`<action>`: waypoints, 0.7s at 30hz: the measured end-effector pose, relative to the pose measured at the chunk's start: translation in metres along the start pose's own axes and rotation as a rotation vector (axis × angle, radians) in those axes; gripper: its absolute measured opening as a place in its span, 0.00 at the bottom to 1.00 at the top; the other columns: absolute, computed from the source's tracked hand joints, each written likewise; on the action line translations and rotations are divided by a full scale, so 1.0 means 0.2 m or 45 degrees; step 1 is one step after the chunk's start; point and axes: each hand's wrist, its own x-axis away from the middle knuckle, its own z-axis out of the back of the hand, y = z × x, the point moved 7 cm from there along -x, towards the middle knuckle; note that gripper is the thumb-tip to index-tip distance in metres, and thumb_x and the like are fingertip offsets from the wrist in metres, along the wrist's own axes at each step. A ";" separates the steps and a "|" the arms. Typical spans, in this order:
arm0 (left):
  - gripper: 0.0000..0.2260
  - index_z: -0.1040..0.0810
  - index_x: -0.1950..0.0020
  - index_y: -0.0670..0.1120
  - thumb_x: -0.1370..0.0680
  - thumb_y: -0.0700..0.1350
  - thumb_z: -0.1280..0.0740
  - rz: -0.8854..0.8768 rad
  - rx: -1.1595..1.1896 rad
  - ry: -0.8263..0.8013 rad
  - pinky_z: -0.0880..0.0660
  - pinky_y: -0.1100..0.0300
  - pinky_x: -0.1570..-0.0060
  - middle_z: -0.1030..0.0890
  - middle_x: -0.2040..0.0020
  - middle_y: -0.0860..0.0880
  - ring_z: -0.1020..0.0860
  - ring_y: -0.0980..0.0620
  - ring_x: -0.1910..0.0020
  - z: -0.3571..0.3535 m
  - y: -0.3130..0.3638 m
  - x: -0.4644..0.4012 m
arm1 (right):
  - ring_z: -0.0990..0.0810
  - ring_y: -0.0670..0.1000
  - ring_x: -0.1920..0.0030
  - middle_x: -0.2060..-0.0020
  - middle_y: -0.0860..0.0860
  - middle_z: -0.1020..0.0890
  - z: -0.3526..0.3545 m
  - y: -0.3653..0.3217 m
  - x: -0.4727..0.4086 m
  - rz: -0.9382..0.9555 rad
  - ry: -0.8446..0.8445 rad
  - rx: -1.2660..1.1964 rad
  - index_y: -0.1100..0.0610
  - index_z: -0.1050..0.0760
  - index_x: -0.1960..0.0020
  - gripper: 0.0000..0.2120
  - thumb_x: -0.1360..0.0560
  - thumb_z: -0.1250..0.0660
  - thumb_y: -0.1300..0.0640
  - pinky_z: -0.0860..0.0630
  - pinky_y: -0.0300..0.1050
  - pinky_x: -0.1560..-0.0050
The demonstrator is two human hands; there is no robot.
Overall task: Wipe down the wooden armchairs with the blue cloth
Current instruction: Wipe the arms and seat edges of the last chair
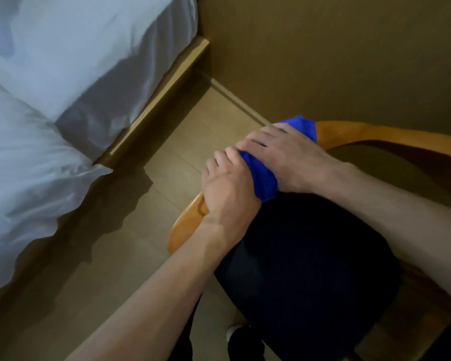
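A wooden armchair (375,131) with a curved orange-brown arm rail fills the lower right; its dark seat lies inside the curve. The blue cloth (261,175) is draped over the rail's left bend. My right hand (284,155) lies on top of the cloth, fingers spread over it and curling down around the rail. Just below it, my left hand (227,188) grips the rail, its fingers wrapped around the wood and touching the cloth's lower edge. Most of the cloth is hidden under the two hands.
A bed with white bedding (63,100) and a wooden frame (167,92) stands on the left. A tan wall (336,56) runs right behind the chair. Light wooden floor (172,157) shows between bed and chair. My dark-clothed knee (305,269) covers the seat front.
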 end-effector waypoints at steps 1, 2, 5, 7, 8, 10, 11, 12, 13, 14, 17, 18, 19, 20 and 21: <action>0.29 0.35 0.38 0.43 0.32 0.51 0.28 -0.041 -0.004 -0.003 0.33 0.57 0.50 0.28 0.44 0.45 0.28 0.47 0.48 0.00 0.08 -0.05 | 0.25 0.54 0.39 0.39 0.50 0.24 0.00 0.08 0.03 -0.069 -0.009 0.000 0.49 0.37 0.32 0.37 0.37 0.25 0.53 0.32 0.54 0.34; 0.29 0.35 0.38 0.42 0.32 0.51 0.28 -0.083 -0.009 -0.003 0.32 0.56 0.50 0.28 0.44 0.45 0.27 0.46 0.48 0.00 0.15 -0.10 | 0.25 0.54 0.39 0.39 0.49 0.25 -0.01 0.16 0.06 -0.136 -0.033 -0.001 0.48 0.38 0.32 0.38 0.37 0.24 0.52 0.32 0.54 0.34; 0.26 0.34 0.38 0.42 0.31 0.49 0.29 -0.189 -0.017 -0.011 0.31 0.53 0.49 0.27 0.44 0.44 0.26 0.44 0.46 0.00 0.36 -0.24 | 0.26 0.54 0.41 0.40 0.48 0.26 -0.02 0.38 0.14 -0.341 -0.119 -0.051 0.45 0.40 0.31 0.38 0.35 0.24 0.50 0.30 0.54 0.38; 0.25 0.34 0.39 0.43 0.31 0.48 0.29 -0.274 -0.038 -0.021 0.31 0.52 0.51 0.26 0.44 0.43 0.26 0.43 0.47 -0.01 0.49 -0.30 | 0.26 0.53 0.42 0.42 0.48 0.26 -0.05 0.51 0.21 -0.508 -0.175 -0.134 0.43 0.40 0.33 0.37 0.35 0.24 0.51 0.29 0.54 0.40; 0.25 0.33 0.39 0.43 0.31 0.48 0.29 -0.330 -0.057 -0.014 0.31 0.52 0.52 0.26 0.45 0.43 0.25 0.43 0.47 -0.01 0.57 -0.33 | 0.26 0.54 0.42 0.42 0.48 0.26 -0.06 0.57 0.26 -0.600 -0.179 -0.171 0.43 0.40 0.34 0.35 0.34 0.24 0.51 0.29 0.54 0.41; 0.24 0.32 0.41 0.43 0.31 0.49 0.28 -0.447 -0.089 0.004 0.32 0.52 0.54 0.25 0.47 0.43 0.25 0.43 0.49 -0.02 0.72 -0.37 | 0.25 0.54 0.43 0.44 0.48 0.25 -0.08 0.66 0.37 -0.764 -0.120 -0.213 0.44 0.39 0.37 0.29 0.31 0.27 0.53 0.30 0.54 0.42; 0.22 0.32 0.42 0.43 0.31 0.49 0.29 -0.506 -0.102 0.007 0.32 0.53 0.54 0.25 0.48 0.43 0.24 0.43 0.50 -0.03 0.78 -0.38 | 0.25 0.54 0.43 0.45 0.48 0.25 -0.09 0.69 0.43 -0.835 -0.079 -0.236 0.44 0.38 0.39 0.24 0.29 0.29 0.52 0.31 0.54 0.42; 0.21 0.31 0.42 0.44 0.30 0.49 0.29 -0.559 -0.118 0.001 0.31 0.53 0.54 0.24 0.48 0.43 0.24 0.43 0.50 -0.03 0.83 -0.39 | 0.25 0.54 0.43 0.46 0.48 0.24 -0.09 0.71 0.48 -0.896 -0.048 -0.266 0.44 0.37 0.40 0.21 0.27 0.31 0.52 0.32 0.53 0.42; 0.20 0.31 0.43 0.44 0.30 0.49 0.29 -0.604 -0.136 -0.009 0.30 0.52 0.52 0.23 0.48 0.43 0.23 0.43 0.49 -0.03 0.87 -0.40 | 0.25 0.54 0.43 0.46 0.48 0.23 -0.09 0.73 0.51 -0.947 -0.027 -0.291 0.45 0.36 0.40 0.18 0.26 0.32 0.51 0.32 0.53 0.41; 0.21 0.31 0.43 0.44 0.30 0.50 0.29 -0.642 -0.158 -0.014 0.30 0.52 0.50 0.23 0.48 0.43 0.23 0.43 0.49 -0.03 0.89 -0.40 | 0.26 0.55 0.43 0.46 0.49 0.23 -0.09 0.73 0.52 -0.985 -0.013 -0.301 0.46 0.35 0.40 0.17 0.25 0.33 0.51 0.33 0.53 0.40; 0.24 0.31 0.42 0.44 0.30 0.54 0.28 -0.696 -0.193 -0.018 0.30 0.51 0.43 0.22 0.47 0.44 0.22 0.44 0.47 -0.02 0.84 -0.40 | 0.27 0.57 0.41 0.45 0.51 0.24 -0.07 0.69 0.48 -1.022 -0.033 -0.283 0.49 0.34 0.40 0.18 0.26 0.31 0.51 0.35 0.53 0.37; 0.26 0.31 0.41 0.43 0.31 0.56 0.28 -0.699 -0.189 -0.026 0.30 0.51 0.40 0.22 0.46 0.44 0.22 0.45 0.46 -0.01 0.80 -0.40 | 0.27 0.57 0.40 0.43 0.51 0.25 -0.07 0.66 0.45 -0.998 -0.044 -0.261 0.50 0.34 0.39 0.21 0.27 0.30 0.52 0.36 0.54 0.36; 0.29 0.32 0.40 0.43 0.32 0.58 0.27 -0.699 -0.182 -0.040 0.32 0.51 0.38 0.22 0.45 0.44 0.22 0.45 0.45 0.00 0.76 -0.39 | 0.28 0.57 0.39 0.41 0.51 0.26 -0.07 0.62 0.41 -0.958 -0.053 -0.235 0.51 0.35 0.37 0.24 0.28 0.28 0.53 0.36 0.54 0.34; 0.32 0.32 0.38 0.42 0.32 0.60 0.28 -0.690 -0.174 -0.060 0.33 0.51 0.35 0.23 0.44 0.44 0.23 0.45 0.43 0.01 0.70 -0.38 | 0.29 0.58 0.38 0.39 0.52 0.27 -0.06 0.58 0.38 -0.905 -0.066 -0.213 0.52 0.36 0.35 0.28 0.30 0.27 0.53 0.37 0.55 0.33; 0.35 0.33 0.37 0.42 0.33 0.62 0.28 -0.667 -0.169 -0.082 0.35 0.51 0.34 0.24 0.42 0.44 0.24 0.45 0.42 0.02 0.63 -0.36 | 0.30 0.58 0.36 0.37 0.52 0.28 -0.06 0.52 0.33 -0.842 -0.076 -0.196 0.52 0.37 0.33 0.31 0.31 0.26 0.52 0.38 0.56 0.31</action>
